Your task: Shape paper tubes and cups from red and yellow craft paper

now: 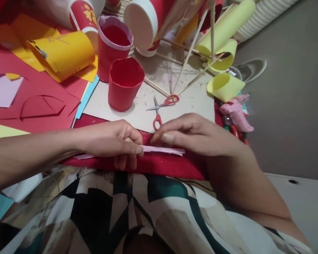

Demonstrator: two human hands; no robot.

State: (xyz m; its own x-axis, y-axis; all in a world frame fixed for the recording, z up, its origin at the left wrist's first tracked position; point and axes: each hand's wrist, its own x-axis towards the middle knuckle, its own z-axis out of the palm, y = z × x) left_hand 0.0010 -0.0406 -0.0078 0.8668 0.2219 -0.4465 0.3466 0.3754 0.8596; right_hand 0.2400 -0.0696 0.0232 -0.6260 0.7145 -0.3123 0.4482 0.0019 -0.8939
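My left hand (113, 139) pinches a thin pale pink paper strip (164, 150) against the near edge of a red paper sheet (159, 164) on the table edge. Thumb and curled fingers of that hand close on the strip and the red edge. My right hand (193, 134) lies over the strip's right part, fingers pressed together on it. Red-handled scissors (161, 106) lie just beyond both hands on the beige work board (193, 98).
Two red paper cups (124, 83) (112, 46) stand behind the scissors. A yellow paper roll (62, 54), red and pink paper sheets (29, 95), wooden skewers (185, 60), pale yellow rolls (224, 86) and a pink glue gun (237, 113) surround the board. Patterned fabric (137, 211) covers my lap.
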